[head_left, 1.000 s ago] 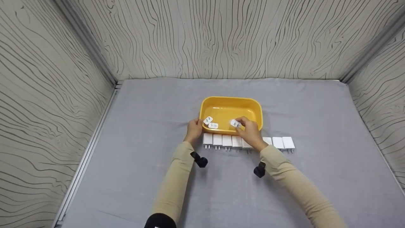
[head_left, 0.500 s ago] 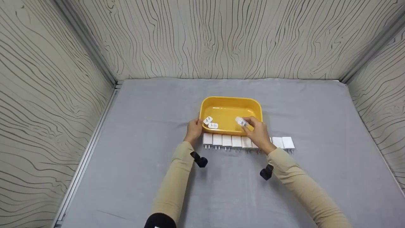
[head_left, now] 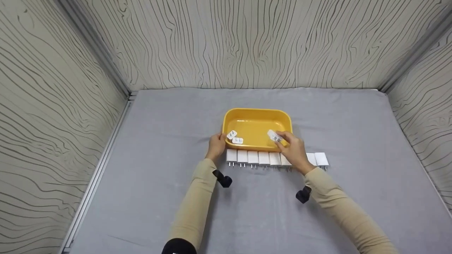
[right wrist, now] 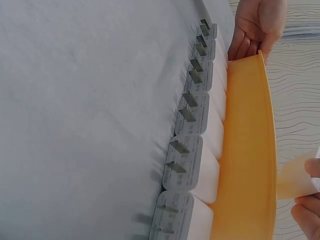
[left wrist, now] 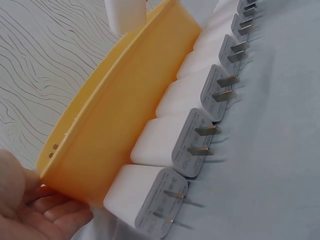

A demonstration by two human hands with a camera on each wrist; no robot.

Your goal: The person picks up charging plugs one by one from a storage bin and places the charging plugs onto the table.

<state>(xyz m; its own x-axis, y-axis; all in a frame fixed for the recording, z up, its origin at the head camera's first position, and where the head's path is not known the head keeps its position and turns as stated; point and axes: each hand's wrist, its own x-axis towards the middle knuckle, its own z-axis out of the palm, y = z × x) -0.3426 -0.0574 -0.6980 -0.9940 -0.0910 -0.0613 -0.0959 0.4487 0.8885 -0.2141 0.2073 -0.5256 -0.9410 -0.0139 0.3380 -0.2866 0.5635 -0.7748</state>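
A yellow plastic tub stands on the grey cloth. My left hand grips its front left corner; in the left wrist view the thumb lies at the rim and the fingers curl against the outer wall. My right hand pinches a white plug charger over the right part of the tub. In the right wrist view that charger shows just past the rim, between thumb and fingers. Two more chargers, one tilted and one flat, lie in the tub's front left corner, prong faces up.
Along the tub's front wall runs a tight row of several white chargers, prongs pointing toward me. My right hand and wrist hide part of it. Wood-patterned panels enclose the back and sides. A black wrist camera hangs below the right sleeve.
My right hand has moved right and a little toward me with the pinched charger, which has turned to show more of its side. The left hand and tub stay nearly still.
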